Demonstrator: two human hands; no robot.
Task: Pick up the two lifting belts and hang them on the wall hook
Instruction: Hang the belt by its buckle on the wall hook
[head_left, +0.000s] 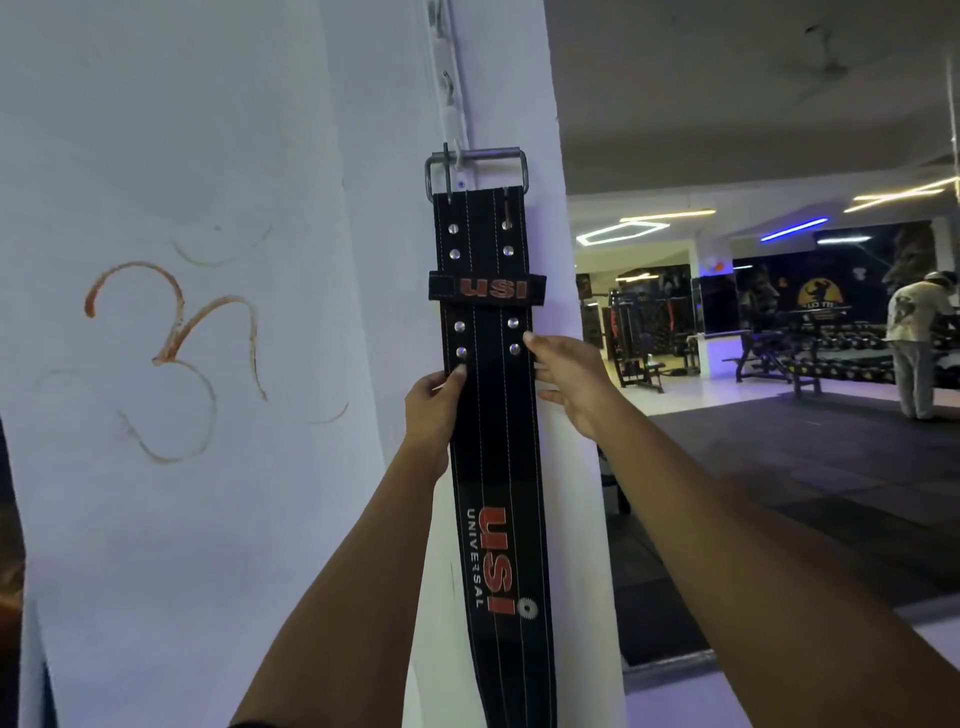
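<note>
Forearms rise from bottom edge, elbows cut off. Black lifting belt (493, 426) hangs flat against white pillar corner (566, 260), lower end cut off by frame; only one belt discernible. Metal buckle (477, 169) at top sits over wall hook (457, 156), hook mostly hidden behind it. Left hand (431, 410): thumb on belt's front left edge, fingers hidden behind. Right hand (569, 379): fingers loosely spread, tips touching belt's right edge. Orange mark (171, 353) on wall at left. Distant gym equipment dim, blurred.
</note>
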